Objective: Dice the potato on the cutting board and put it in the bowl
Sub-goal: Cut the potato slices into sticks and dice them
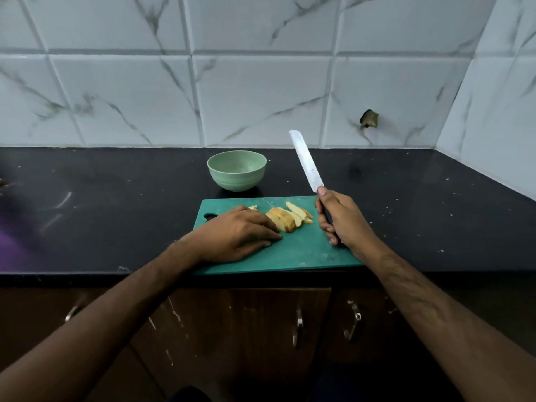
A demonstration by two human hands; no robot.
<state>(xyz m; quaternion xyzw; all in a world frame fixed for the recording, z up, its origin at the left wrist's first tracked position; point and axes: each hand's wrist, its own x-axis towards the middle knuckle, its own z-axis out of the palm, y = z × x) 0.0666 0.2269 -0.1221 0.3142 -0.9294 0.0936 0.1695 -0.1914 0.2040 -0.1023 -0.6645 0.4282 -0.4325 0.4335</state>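
A green cutting board lies at the front edge of the black counter. On it rests a potato cut into slices, some fanned out to the right. My left hand lies flat on the board, its fingers touching the left side of the slices and hiding part of them. My right hand grips the dark handle of a knife, whose blade points up and away, lifted clear of the board. A pale green bowl stands empty just behind the board.
The black counter runs left and right of the board, with a tiled wall behind and at the right. Below the counter edge are brown cabinet doors with metal handles. A purple blur shows at the far left.
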